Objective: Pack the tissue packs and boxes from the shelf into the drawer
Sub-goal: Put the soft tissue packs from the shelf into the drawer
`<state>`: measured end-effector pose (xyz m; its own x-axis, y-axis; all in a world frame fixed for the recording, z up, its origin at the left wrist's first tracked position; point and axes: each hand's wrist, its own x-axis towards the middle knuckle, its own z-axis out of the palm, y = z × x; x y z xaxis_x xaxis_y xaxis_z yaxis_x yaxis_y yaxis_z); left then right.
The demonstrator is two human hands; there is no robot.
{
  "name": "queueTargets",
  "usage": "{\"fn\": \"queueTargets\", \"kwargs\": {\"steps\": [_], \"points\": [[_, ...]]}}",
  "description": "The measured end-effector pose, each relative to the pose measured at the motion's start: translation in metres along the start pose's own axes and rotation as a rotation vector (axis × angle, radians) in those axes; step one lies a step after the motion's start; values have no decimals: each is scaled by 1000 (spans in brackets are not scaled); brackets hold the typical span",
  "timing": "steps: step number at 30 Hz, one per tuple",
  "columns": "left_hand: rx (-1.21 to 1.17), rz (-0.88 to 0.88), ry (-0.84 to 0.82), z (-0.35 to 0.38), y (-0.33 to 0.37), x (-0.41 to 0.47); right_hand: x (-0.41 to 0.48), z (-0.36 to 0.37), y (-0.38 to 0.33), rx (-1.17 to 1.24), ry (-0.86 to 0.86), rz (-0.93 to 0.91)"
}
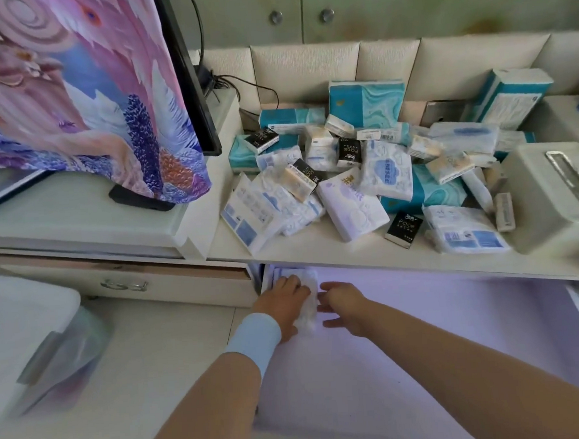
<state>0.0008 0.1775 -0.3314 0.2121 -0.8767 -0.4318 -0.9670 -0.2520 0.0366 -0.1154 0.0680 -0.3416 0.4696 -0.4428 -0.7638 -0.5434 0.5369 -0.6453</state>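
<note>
A heap of tissue packs (363,181) and teal boxes (366,104) covers the white shelf (317,255). Below it the drawer (424,346) stands pulled out, its pale floor mostly bare. A white tissue pack (307,286) lies in the drawer's far left corner. My left hand (286,299), with a light blue wristband, rests on the pack's left side and grips it. My right hand (345,302) lies flat just right of the pack, fingers spread and touching its edge.
A white tissue dispenser box (558,196) stands at the shelf's right end. A monitor under a patterned cloth (70,97) sits on a raised stand at left. A closed drawer with a metal handle (124,285) is left of the open one. A clear plastic bin (34,336) stands on the floor.
</note>
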Motion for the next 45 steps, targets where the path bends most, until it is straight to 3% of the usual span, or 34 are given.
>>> {"fn": "queueTargets", "kwargs": {"steps": [2,7,16,21,24,27,29,31,33,35,39,42,45], "points": [[-34,-8,3,-2,-4,3,-1,3,1,46,23,-17],[83,42,23,-2,0,6,-11,3,0,14,-244,-93],[130,3,-80,-7,7,0,-30,-8,-3,-276,-86,-13],[-20,-39,47,-57,27,-7,-60,-29,-27,-764,321,-533],[-83,26,172,-96,48,-9,-86,-59,-45,-846,553,-833],[-169,54,282,-128,75,-2,-98,-95,-60,-817,751,-965],[-242,62,321,-146,94,7,-100,-124,-70,-893,848,-905],[-324,66,336,-158,113,18,-101,-154,-74,-1115,866,-674],[-362,95,337,-165,130,29,-101,-181,-74,-1301,825,-449],[-363,137,319,-168,144,39,-98,-200,-72,-1387,730,-373],[-323,179,265,-179,156,59,-91,-213,-65,-1475,598,-429],[-317,194,237,-185,158,70,-84,-212,-60,-1454,645,-564],[-327,229,217,-187,162,79,-79,-212,-62,-1300,797,-711]]}}
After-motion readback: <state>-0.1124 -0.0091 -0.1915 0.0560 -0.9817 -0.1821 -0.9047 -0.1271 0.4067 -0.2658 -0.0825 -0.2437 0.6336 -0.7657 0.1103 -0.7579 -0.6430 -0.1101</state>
